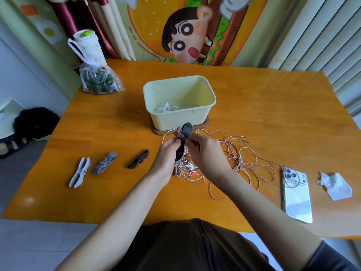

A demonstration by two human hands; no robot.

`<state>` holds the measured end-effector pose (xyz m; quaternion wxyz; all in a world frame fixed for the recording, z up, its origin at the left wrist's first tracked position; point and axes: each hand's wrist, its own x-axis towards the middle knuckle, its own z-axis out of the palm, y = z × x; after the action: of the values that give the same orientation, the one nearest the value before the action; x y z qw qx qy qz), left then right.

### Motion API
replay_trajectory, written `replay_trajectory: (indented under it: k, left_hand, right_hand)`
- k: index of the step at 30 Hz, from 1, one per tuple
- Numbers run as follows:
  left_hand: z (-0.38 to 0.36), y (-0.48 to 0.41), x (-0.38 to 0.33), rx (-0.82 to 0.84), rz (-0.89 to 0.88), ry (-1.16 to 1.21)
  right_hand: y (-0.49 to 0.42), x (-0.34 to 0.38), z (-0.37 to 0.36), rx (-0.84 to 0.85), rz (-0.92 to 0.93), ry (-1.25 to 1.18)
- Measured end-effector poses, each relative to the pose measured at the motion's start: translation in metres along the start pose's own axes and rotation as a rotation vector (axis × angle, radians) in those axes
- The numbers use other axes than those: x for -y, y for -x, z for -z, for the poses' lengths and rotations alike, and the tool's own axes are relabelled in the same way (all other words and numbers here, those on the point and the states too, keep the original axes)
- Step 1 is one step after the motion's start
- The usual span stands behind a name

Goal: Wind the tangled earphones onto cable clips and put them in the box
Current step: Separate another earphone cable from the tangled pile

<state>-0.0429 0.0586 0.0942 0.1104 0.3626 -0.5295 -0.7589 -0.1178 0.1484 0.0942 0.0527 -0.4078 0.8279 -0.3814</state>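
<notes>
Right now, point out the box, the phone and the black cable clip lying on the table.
box (166,120), head view, on its front wall.
phone (297,196), head view, middle of its back.
black cable clip (139,159), head view, on its central part.

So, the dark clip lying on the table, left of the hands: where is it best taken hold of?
Pinch the dark clip at its narrow waist, across its width, coming straight down from above. It lies flat on the table, so only the top is open; its looped ends look thin and may flex.
</notes>
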Motion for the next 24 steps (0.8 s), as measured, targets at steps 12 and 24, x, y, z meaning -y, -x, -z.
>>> replay_trajectory:
  k: [12, 24]
  left_hand:
    - [0.001, 0.0008, 0.0015, -0.07, 0.017, 0.116]
    - [-0.0021, 0.0033, -0.004, 0.01, 0.023, 0.12]
  right_hand:
    - [-0.0002, -0.0034, 0.0006, 0.115, 0.148, 0.282]
    - [-0.0023, -0.0012, 0.0065, 0.157, -0.044, -0.013]
